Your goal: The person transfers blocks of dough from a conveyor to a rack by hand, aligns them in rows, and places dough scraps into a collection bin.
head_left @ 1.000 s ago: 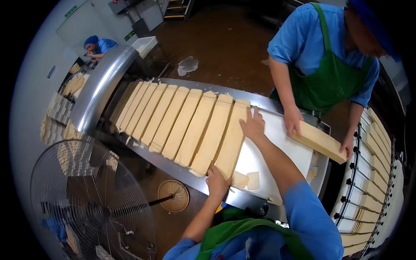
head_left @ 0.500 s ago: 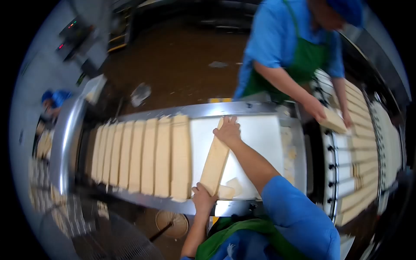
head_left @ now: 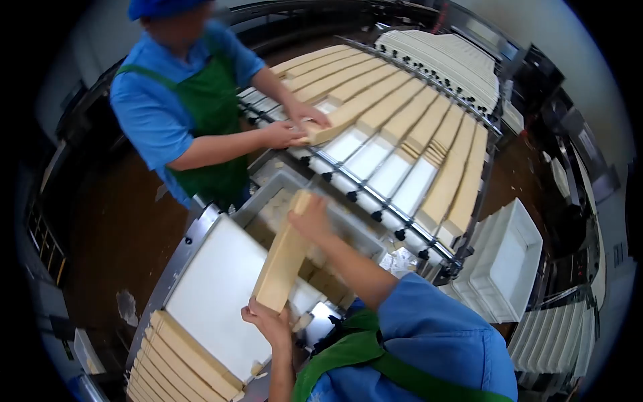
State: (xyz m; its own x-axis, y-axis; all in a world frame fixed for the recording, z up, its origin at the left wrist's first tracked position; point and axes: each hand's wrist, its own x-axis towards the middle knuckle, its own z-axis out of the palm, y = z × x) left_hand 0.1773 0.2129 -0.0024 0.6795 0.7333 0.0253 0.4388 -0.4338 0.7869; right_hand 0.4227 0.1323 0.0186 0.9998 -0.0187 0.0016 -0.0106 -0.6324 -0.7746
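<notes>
A long pale-yellow dough slab (head_left: 281,258) is held slantwise between my two hands. My left hand (head_left: 269,325) grips its near end, with the fingers wrapped round the lower edge. Round the far end closes my right hand (head_left: 311,218), slightly blurred. The slab hangs above a grey bin (head_left: 281,179) with pale scraps inside, beside the bare white belt (head_left: 218,288). On that belt, more slabs (head_left: 181,352) lie side by side at the lower left.
Across the bin, a wide conveyor (head_left: 348,144) carries long slabs in lanes split by metal rods. A co-worker (head_left: 194,114) in a green apron handles a slab at its left edge. White stacked crates (head_left: 506,261) stand at right.
My view has swung right toward the wide conveyor. Both hands have lifted the slab off the white belt and carried it over beside the bin. The co-worker's slab now rests on the conveyor.
</notes>
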